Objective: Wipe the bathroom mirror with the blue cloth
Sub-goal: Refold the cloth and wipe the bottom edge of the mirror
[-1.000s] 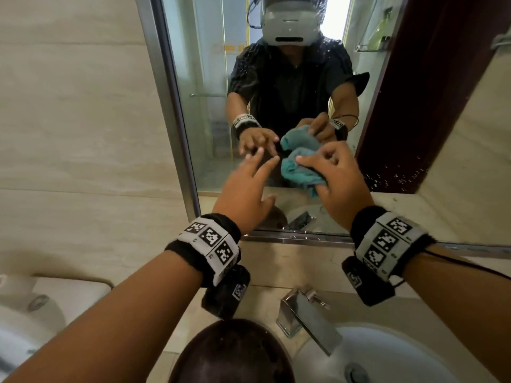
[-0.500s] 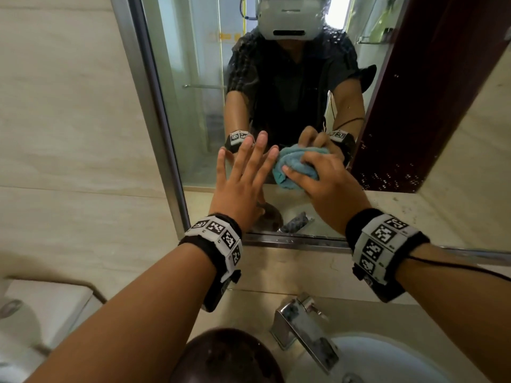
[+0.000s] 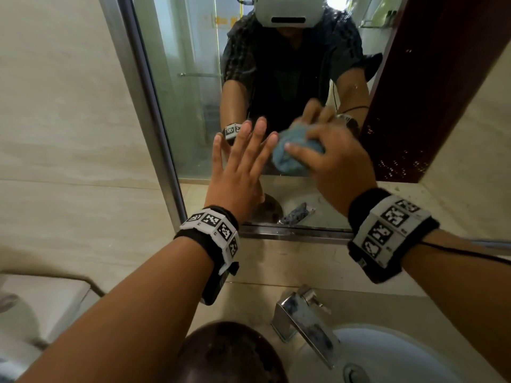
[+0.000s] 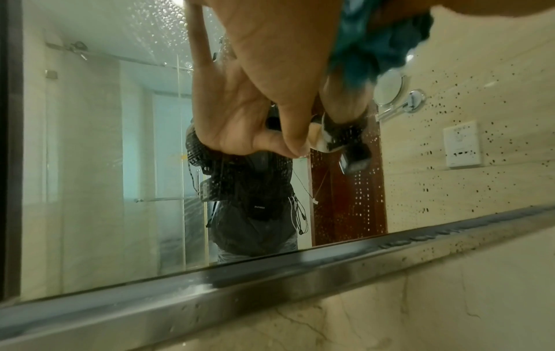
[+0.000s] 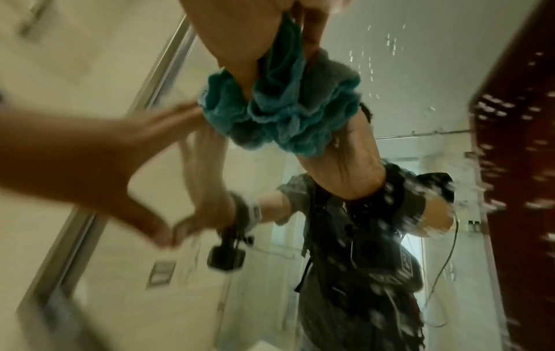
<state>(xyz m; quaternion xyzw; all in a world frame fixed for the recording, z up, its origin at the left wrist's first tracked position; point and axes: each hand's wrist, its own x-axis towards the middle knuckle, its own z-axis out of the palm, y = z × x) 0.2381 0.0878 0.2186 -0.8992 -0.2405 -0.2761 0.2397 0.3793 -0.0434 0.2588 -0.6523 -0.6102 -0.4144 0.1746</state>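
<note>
mirror [image 3: 193, 87]: glass above both hands open up to the top; open glass between left hand and left frame; droplets on right part
left frame [image 3: 143, 106]: metal strip, bounds glass on the left, tiled wall beyond
bottom frame [image 3: 290, 233]: metal ledge just below the hands, bounds downward travel
left hand [image 3: 235, 172]: flat on the glass, fingers spread, just left of cloth, blocks leftward travel at that height
right hand [image 3: 340, 158]: bunches cloth [image 3: 290, 156] against glass, near lower edge
faucet [image 3: 304, 313]: below bottom frame, between the forearms, stands up from the counter
sink [image 3: 401, 355]: under right forearm, open bowl
dark round object [image 3: 229, 352]: under left forearm, left of faucet
</note>
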